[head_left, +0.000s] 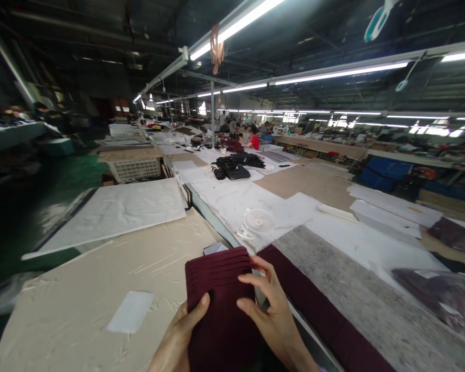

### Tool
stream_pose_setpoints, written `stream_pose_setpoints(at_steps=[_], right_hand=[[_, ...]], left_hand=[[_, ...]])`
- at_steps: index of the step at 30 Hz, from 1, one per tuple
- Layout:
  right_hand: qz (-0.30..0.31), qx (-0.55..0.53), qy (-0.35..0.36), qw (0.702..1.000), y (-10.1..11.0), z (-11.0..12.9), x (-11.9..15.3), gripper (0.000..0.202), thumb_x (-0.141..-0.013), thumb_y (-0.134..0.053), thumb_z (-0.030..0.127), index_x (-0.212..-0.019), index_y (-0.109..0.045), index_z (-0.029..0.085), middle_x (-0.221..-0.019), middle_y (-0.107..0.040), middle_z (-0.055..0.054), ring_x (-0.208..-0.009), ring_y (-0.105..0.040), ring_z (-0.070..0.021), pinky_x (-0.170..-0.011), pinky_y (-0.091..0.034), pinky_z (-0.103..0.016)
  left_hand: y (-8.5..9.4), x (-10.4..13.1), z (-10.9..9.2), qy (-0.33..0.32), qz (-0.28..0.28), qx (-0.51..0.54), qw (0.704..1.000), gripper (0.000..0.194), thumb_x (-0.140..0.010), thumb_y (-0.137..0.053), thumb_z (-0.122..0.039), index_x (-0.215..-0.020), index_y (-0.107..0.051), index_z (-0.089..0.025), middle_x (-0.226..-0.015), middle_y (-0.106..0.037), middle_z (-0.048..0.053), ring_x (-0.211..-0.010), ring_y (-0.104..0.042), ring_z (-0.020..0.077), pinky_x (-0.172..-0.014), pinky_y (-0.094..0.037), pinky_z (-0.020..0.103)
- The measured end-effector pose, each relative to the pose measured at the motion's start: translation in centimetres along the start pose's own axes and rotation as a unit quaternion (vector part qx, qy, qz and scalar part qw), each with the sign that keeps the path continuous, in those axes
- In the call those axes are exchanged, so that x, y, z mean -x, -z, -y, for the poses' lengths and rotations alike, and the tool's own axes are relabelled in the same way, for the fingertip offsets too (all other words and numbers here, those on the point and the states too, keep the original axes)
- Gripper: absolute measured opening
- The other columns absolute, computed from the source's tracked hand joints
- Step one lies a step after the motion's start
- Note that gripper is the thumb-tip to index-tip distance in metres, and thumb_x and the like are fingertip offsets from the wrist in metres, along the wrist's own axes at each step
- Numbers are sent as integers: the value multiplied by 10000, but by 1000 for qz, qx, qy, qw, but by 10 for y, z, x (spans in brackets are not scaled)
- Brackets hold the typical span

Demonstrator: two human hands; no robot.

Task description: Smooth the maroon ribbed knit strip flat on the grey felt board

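Both hands hold a stack of dark red fabric pieces point(220, 299) at the near edge of the bench, low in the middle of the view. Left hand point(180, 336) grips the stack from its left side, thumb pressed on the top piece, fingers hidden underneath. Right hand point(273, 310) is closed on the right edge, thumb and fingers curled over the cloth, the index finger stretched along the upper corner. Stepped edges at the far end of the stack show several layers. A small pale card point(215, 248) peeks out just behind that far end.

Under the stack lies a tan board point(101, 289) with a white paper slip point(130, 311) on it, left of the hands. Beyond it, toward the left edge of the bench, rests a white sheet point(116, 212). Just right of the hands a long strip of the same dark red cloth point(325, 315) runs along a grey speckled mat point(372, 299). A small white fan point(258, 221) lies further up the bench, and a heap of black garments point(236, 166) sits past it. Near the far end, a person in a red top point(252, 138) works.
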State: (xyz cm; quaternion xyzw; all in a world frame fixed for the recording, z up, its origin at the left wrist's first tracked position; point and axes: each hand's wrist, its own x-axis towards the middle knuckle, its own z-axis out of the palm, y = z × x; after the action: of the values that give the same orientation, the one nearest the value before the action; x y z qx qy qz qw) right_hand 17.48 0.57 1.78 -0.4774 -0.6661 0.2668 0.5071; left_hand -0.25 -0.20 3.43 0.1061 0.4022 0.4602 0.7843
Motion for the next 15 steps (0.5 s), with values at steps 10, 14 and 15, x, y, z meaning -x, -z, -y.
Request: stream_pose_setpoints(at_steps=[10, 14, 15], right_hand=[[62, -11, -10, 998, -5, -5, -5, 274, -840, -624, 267, -1109, -636, 314, -1364, -442, -49, -1245, -442, -236, -1047, -374, -409], [74, -17, 0, 997, -7, -9, -4, 239, -865, -581, 251, -1080, -662, 315, -1398, -414, -53, -1242, -452, -242, -1023, -413, -416], [77, -20, -4, 997, -7, -8, -4, 229, -867, -580, 260, -1072, -666, 314, -1399, -414, -55, -1241, -454, -245, -1019, -420, -416]], left_hand=[[9, 6, -6, -19, -9, 30, 999, 592, -747, -702, -207, -1283, -478, -94, -960, -740, 128, -974, -667, 284, -891, -527, 365], [16, 5, -7, -25, -14, 40, 999, 589, -726, -725, -219, -1262, -499, -123, -969, -738, 123, -969, -668, 294, -894, -524, 394], [19, 4, -7, -25, -10, 42, 999, 557, -716, -735, -230, -1223, -531, -127, -967, -738, 123, -973, -666, 298, -897, -522, 398]])
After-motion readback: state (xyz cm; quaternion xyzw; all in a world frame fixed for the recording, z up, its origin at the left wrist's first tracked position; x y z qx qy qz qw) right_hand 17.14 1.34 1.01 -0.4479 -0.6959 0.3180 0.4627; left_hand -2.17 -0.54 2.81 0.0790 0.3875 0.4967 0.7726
